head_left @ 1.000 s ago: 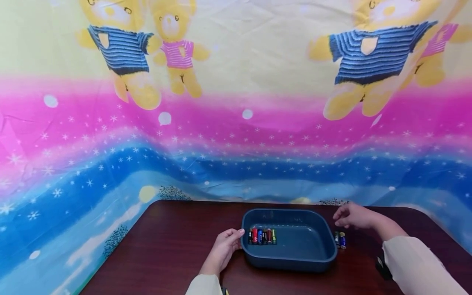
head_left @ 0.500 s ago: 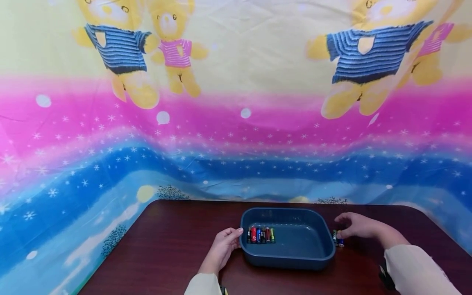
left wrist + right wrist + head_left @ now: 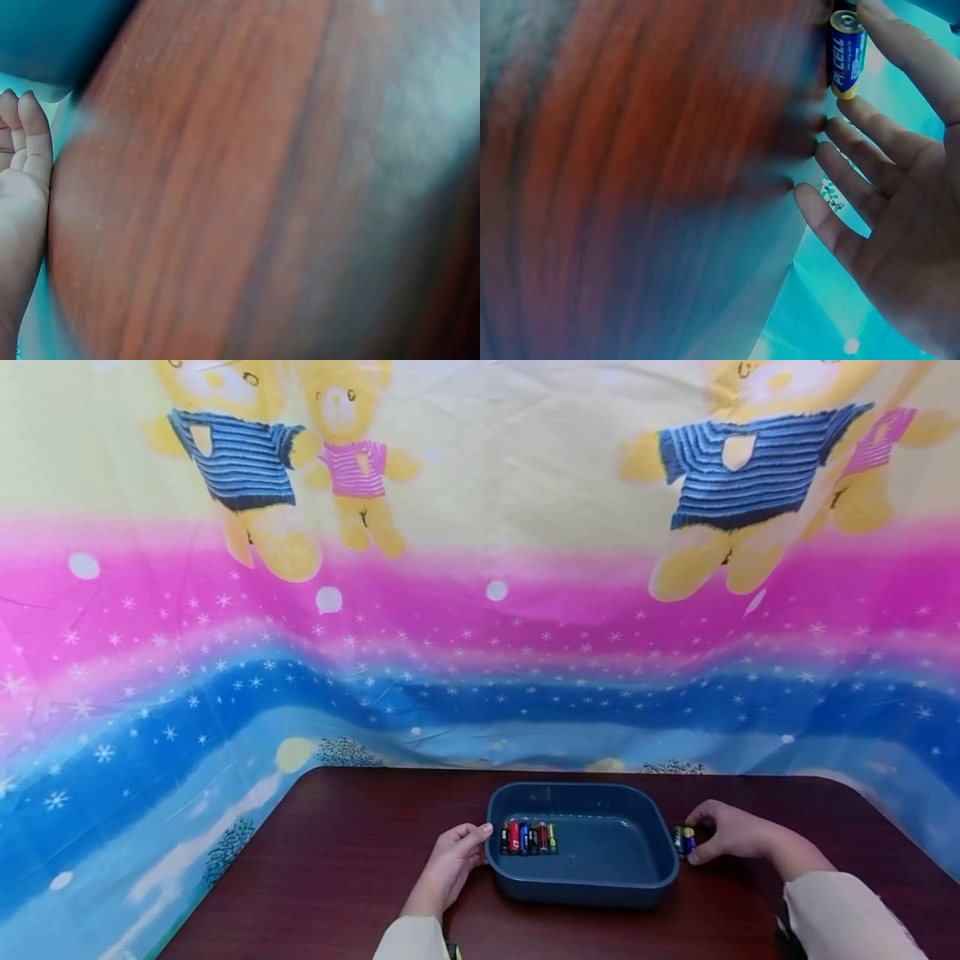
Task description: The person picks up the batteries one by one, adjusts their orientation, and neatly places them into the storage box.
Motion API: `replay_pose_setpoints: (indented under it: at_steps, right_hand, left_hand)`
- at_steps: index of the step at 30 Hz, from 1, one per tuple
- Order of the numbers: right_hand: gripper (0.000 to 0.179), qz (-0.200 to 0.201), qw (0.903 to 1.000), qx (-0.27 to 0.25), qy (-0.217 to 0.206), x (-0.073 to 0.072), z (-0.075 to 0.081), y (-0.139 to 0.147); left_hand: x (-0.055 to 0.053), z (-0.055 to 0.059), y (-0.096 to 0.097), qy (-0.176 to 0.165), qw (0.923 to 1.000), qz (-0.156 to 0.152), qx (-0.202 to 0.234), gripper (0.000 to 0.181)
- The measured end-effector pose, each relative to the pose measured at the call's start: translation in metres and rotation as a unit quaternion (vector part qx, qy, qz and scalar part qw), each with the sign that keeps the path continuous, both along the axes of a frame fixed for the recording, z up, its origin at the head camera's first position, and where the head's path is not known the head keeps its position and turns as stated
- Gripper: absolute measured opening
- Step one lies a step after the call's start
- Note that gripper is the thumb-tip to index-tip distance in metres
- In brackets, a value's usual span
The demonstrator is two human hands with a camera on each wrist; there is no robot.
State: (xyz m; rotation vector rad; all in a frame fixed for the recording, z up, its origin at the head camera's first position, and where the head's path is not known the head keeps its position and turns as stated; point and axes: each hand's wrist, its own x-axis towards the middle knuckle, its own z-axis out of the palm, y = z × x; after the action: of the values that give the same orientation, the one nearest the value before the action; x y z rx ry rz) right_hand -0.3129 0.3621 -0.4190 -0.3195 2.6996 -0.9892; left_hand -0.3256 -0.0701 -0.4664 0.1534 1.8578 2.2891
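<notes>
A dark blue-grey rectangular tray [image 3: 588, 894] stands on the table. Along its left inner side several batteries [image 3: 528, 838] lie in a row. My left hand [image 3: 452, 862] holds the tray's left end, thumb at the rim and fingers against the outside. Just outside the right end lie two more batteries. One is a blue battery with yellow ends [image 3: 847, 56]; a dark green battery [image 3: 678, 839] lies between it and the tray. My right hand [image 3: 731, 833] pinches the blue battery by its two ends, between thumb and index finger, while the other fingers are spread.
The dark red-brown wooden table [image 3: 360, 843] extends to both sides of the tray. Behind it hangs a cloth [image 3: 480, 643] printed with bears and snowflakes, meeting the table's back edge.
My right hand has come down and toward me from above the two loose batteries, its thumb and index finger closing on the blue one. The left hand keeps its hold on the tray.
</notes>
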Motion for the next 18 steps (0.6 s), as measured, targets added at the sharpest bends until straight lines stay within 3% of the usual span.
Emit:
replay_pose_setpoints:
  at_steps: [8,18]
  right_hand:
    - [0.051,0.004,0.9977,0.049,0.046,0.0014,-0.0014,-0.0082]
    - [0.049,-0.005,0.9959,0.064,0.064,-0.0026,-0.0062,-0.0088]
  left_hand:
    - [-0.0007,0.0009,0.0,-0.002,0.9999,0.005,-0.009,0.02]
    - [-0.001,0.0017,0.0005,-0.008,0.9998,0.006,-0.015,0.021]
